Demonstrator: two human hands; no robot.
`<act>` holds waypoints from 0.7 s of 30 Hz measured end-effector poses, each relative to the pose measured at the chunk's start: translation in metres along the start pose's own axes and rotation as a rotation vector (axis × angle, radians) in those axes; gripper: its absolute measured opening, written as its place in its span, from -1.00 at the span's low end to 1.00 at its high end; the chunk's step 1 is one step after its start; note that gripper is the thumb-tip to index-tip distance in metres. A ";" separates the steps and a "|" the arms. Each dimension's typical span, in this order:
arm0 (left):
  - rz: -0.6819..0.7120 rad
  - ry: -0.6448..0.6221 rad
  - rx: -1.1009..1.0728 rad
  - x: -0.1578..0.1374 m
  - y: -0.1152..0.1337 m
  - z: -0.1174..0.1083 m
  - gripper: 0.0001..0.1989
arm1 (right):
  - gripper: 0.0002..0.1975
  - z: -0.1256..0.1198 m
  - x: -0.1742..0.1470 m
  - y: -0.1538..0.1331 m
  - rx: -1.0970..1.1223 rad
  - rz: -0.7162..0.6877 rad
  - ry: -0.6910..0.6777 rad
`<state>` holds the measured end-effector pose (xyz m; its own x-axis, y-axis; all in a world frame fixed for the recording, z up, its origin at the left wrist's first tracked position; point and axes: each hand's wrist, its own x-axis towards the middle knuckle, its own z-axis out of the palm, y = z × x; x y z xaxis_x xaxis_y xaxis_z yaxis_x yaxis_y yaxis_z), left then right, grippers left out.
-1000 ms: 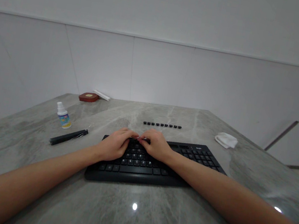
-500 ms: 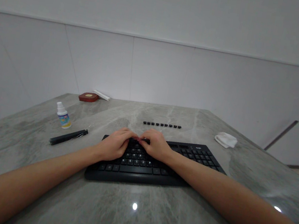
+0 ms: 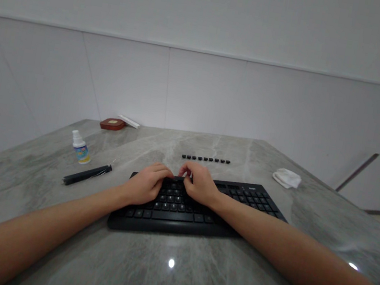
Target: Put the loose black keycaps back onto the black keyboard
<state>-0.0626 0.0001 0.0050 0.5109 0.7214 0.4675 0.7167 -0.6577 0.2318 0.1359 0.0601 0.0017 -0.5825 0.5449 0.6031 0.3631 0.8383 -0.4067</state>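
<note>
A black keyboard (image 3: 170, 227) lies on the grey stone-patterned table (image 3: 139, 270), its far left part covered by my hands. My left hand (image 3: 146, 184) rests over that far left part, closed at the edge, with its fingers together and pointing to the right. Just to the right, my right hand (image 3: 199, 183) bends over the back rows of keys. Its fingers are curled, with a gap between forefinger and thumb, and nothing shows in it. Small light marks sit on several middle keys (image 3: 173, 199). A row of several small black keycaps (image 3: 205, 158) lies behind the keyboard.
To the left stand a white spray bottle (image 3: 81, 147) and a black, long item in clear wrap (image 3: 87, 174). Farther back are a red-brown case (image 3: 112, 124) and a white strip (image 3: 129, 121). A white cloth (image 3: 286, 178) lies at the right; a wall (image 3: 202, 91) rises behind the table.
My right hand's fingertips have parted from those of my left hand and drawn slightly right, curling upward. My left hand has hardly moved. The keyboard and the keycap row stay put.
</note>
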 end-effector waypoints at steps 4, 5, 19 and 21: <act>0.020 -0.002 -0.002 0.000 -0.001 0.001 -0.57 | -0.71 -0.002 -0.001 -0.002 -0.010 -0.057 -0.040; 0.019 -0.002 0.000 -0.001 -0.001 0.001 -0.56 | -0.70 -0.002 -0.002 -0.003 -0.009 -0.068 -0.065; 0.028 0.005 0.005 0.000 -0.001 0.001 -0.59 | -0.69 -0.003 -0.003 -0.004 0.045 -0.145 0.069; 0.027 0.003 0.007 0.000 -0.002 0.001 -0.59 | -0.68 -0.005 -0.004 -0.006 0.060 -0.168 0.120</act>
<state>-0.0631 0.0015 0.0035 0.5288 0.7029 0.4757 0.7058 -0.6755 0.2134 0.1396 0.0533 0.0054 -0.5389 0.3989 0.7419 0.2222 0.9169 -0.3315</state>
